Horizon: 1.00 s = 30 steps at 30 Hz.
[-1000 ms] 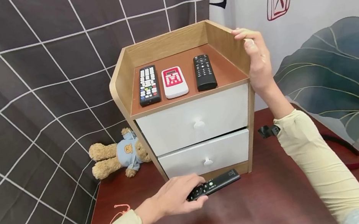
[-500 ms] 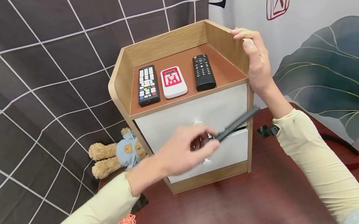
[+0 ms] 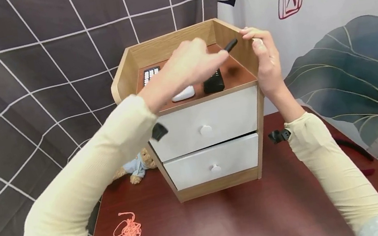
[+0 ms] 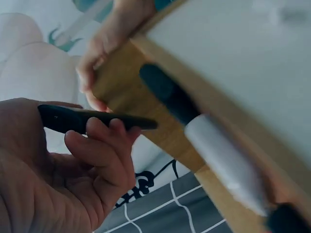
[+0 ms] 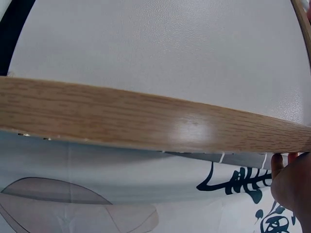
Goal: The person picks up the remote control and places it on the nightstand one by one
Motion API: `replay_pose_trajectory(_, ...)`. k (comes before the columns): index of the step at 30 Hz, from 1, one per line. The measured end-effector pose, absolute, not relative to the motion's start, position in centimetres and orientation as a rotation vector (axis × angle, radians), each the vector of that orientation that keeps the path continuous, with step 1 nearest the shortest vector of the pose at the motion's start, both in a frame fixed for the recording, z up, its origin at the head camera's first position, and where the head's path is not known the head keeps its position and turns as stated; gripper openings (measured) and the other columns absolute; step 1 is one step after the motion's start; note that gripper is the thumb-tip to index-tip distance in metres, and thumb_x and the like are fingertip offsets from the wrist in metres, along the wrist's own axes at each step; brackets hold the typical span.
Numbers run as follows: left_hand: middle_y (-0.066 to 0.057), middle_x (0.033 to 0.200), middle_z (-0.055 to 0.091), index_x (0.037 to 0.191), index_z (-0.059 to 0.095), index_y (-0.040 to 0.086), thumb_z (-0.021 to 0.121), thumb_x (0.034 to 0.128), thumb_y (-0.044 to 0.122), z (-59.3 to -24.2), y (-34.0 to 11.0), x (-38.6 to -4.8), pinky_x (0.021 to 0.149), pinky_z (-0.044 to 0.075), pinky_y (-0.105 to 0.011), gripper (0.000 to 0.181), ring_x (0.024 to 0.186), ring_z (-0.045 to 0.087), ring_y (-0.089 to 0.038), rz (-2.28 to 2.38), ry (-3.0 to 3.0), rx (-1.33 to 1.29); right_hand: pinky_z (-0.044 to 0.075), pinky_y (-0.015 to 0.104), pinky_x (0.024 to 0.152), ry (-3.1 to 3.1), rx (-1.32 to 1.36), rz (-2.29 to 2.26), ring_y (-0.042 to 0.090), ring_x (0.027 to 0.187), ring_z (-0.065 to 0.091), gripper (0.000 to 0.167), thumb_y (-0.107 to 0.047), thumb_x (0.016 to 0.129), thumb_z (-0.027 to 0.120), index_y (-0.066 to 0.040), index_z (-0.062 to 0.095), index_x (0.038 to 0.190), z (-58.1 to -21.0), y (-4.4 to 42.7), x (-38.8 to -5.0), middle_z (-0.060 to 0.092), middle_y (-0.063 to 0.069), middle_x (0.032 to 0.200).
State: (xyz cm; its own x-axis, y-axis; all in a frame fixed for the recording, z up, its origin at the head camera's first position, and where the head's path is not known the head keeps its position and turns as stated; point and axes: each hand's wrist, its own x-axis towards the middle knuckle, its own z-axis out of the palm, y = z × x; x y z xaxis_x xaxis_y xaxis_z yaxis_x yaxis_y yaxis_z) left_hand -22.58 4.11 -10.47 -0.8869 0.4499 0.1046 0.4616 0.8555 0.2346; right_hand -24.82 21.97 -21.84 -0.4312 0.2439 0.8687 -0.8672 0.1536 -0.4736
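My left hand grips a black remote control above the top of a small wooden cabinet. In the head view only the far tip of that remote shows past the thumb. Under the hand, on the brown top, lie a black remote with white keys, a white remote and another black remote, all partly covered by my arm and hand. My right hand rests on the upper edge of the cabinet's right side panel, its fingertips over the rim.
Two white drawers with round knobs face forward. A teddy bear lies left of the cabinet, partly behind my left sleeve. Tangled coral string lies on the red-brown table. A dark curved object is at the right.
My left hand has carried the black remote up from in front of the lower drawer to over the cabinet top. The right hand has stayed on the side panel.
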Motion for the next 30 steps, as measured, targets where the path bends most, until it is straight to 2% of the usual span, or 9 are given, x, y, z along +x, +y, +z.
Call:
replay_pose_trajectory(3,0.000,0.112,0.061,0.107,0.060,0.018,0.041,0.0959,0.050,-9.2,6.3,-24.2,0.069,0.048,-0.024,0.039,0.084,0.060,-0.011,-0.222,-3.040,-0.670,0.029,0.030,0.116,-1.455,0.660,1.493,0.022,0.130,0.047,0.032,-0.005,0.097,0.033,-0.012,0.063,0.105,-21.8,22.1,-25.5,0.063,-0.008,0.117)
replay_pose_trajectory(6,-0.002,0.133,0.055,0.127,0.057,0.020,0.039,0.0958,0.046,-8.5,8.3,-25.5,0.068,0.052,-0.021,0.045,0.082,0.064,-0.009,-0.078,-3.119,-0.590,0.028,0.031,0.117,-1.441,0.675,1.509,0.024,0.130,0.047,0.032,-0.005,0.096,0.033,-0.012,0.063,0.105,-22.1,22.3,-26.3,0.063,-0.006,0.118)
replay_pose_trajectory(10,0.000,0.135,0.054,0.137,0.052,0.023,0.041,0.0955,0.038,-8.6,10.5,-26.3,0.061,0.052,-0.021,0.045,0.074,0.063,-0.009,-0.098,-3.191,-0.474,0.028,0.032,0.117,-1.420,0.694,1.532,0.023,0.130,0.047,0.032,-0.004,0.096,0.033,-0.012,0.063,0.105,-22.5,22.6,-26.8,0.062,-0.003,0.119)
replay_pose_trajectory(13,0.001,0.133,0.056,0.138,0.051,0.024,0.042,0.0957,0.035,-8.9,11.5,-26.5,0.063,0.053,-0.021,0.045,0.078,0.063,-0.009,-0.128,-3.179,-0.441,0.028,0.034,0.118,-1.411,0.710,1.548,0.023,0.130,0.046,0.033,-0.004,0.097,0.032,-0.012,0.063,0.105,-22.7,22.8,-26.7,0.062,-0.001,0.120)
replay_pose_trajectory(20,-0.002,0.143,0.054,0.148,0.046,0.018,0.036,0.0975,0.044,-9.2,9.5,-27.0,0.095,0.051,-0.031,0.057,0.116,0.058,-0.017,0.033,-2.970,-0.605,0.027,0.031,0.118,-1.458,0.673,1.520,0.026,0.134,0.044,0.033,-0.006,0.098,0.032,-0.013,0.062,0.108,-22.7,22.8,-26.5,0.061,-0.002,0.123)
replay_pose_trajectory(21,-0.002,0.139,0.056,0.144,0.050,0.018,0.036,0.0976,0.044,-9.2,9.0,-27.1,0.093,0.051,-0.032,0.055,0.114,0.059,-0.017,0.029,-2.945,-0.631,0.027,0.030,0.118,-1.462,0.664,1.519,0.025,0.134,0.044,0.033,-0.006,0.098,0.032,-0.014,0.062,0.108,-22.7,22.8,-26.4,0.062,-0.003,0.123)
replay_pose_trajectory(24,-0.001,0.117,0.063,0.115,0.062,0.020,0.036,0.0978,0.044,-9.4,7.3,-27.1,0.084,0.052,-0.034,0.039,0.102,0.060,-0.017,0.004,-2.893,-0.673,0.028,0.030,0.117,-1.463,0.656,1.521,0.022,0.132,0.046,0.032,-0.006,0.098,0.033,-0.013,0.062,0.108,-22.5,22.6,-26.2,0.062,-0.004,0.122)
replay_pose_trajectory(27,0.003,0.093,0.056,0.084,0.054,0.021,0.037,0.0974,0.045,-9.8,5.6,-26.7,0.076,0.050,-0.035,0.032,0.091,0.059,-0.018,-0.023,-2.842,-0.687,0.029,0.029,0.115,-1.481,0.644,1.520,0.020,0.131,0.046,0.031,-0.007,0.098,0.033,-0.013,0.062,0.108,-22.3,22.4,-25.9,0.061,-0.005,0.122)
replay_pose_trajectory(30,0.002,0.080,0.050,0.076,0.047,0.018,0.038,0.0963,0.041,-10.4,3.9,-26.1,0.071,0.048,-0.037,0.032,0.084,0.057,-0.020,-0.062,-2.772,-0.721,0.028,0.029,0.114,-1.513,0.620,1.511,0.019,0.133,0.045,0.032,-0.009,0.098,0.033,-0.014,0.062,0.110,-22.4,22.6,-25.8,0.061,-0.006,0.125)
